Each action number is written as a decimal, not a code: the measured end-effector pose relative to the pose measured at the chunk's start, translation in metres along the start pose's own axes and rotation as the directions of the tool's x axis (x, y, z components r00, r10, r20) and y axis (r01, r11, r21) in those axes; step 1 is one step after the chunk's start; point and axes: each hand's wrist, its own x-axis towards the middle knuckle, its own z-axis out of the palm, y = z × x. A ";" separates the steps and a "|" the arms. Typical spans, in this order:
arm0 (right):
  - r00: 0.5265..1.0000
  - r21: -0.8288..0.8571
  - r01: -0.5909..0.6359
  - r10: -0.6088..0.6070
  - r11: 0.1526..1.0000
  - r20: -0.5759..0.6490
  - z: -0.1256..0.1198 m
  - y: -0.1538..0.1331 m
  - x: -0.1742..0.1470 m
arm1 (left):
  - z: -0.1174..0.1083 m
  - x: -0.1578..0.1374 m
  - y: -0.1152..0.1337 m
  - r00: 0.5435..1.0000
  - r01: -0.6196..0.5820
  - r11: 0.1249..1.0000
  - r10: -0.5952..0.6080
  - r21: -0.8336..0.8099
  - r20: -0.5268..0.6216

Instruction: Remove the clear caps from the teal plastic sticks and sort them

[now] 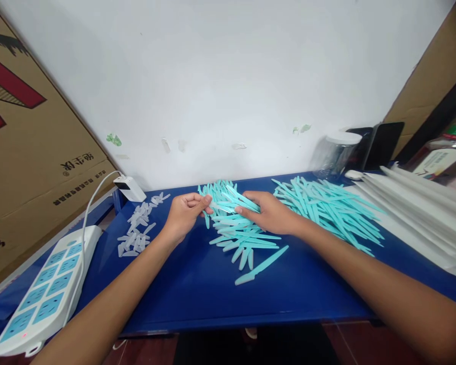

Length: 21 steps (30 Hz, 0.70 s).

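My right hand [264, 210] is closed around several slim turquoise eyebrow razors [226, 194], their ends pointing left toward my other hand. Thumb and fingers of my left hand [190, 213] are pinched together close to those ends; whatever is between them is too small to make out. Beneath and around both hands lies a loose pile of turquoise razors [243, 235]. One single razor [262, 264] rests apart at the pile's near side. Left of my left hand, small translucent caps [137, 238] are scattered in a long heap.
A second razor pile [327, 210] spreads to the right on the blue table [197, 299]. White envelopes [429, 218] and a lidded clear jar [336, 154] stand beyond it. A power strip [51, 289] with a plugged charger cable and a white adapter [130, 188] occupy the left.
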 end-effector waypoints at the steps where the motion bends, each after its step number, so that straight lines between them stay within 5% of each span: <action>1: 1.000 -0.025 0.018 -0.018 1.000 -0.008 0.001 0.001 0.000 | 0.001 -0.001 0.001 1.000 -0.005 1.000 0.005 0.001 -0.007; 9: 0.996 -0.082 0.038 -0.045 0.996 -0.077 0.001 -0.002 0.000 | 0.002 0.000 -0.001 0.997 0.005 1.000 -0.006 -0.011 -0.078; 21: 0.995 -0.125 0.072 -0.080 0.990 -0.060 0.009 0.002 -0.001 | 0.012 -0.009 -0.002 0.999 0.035 0.997 -0.037 -0.071 -0.035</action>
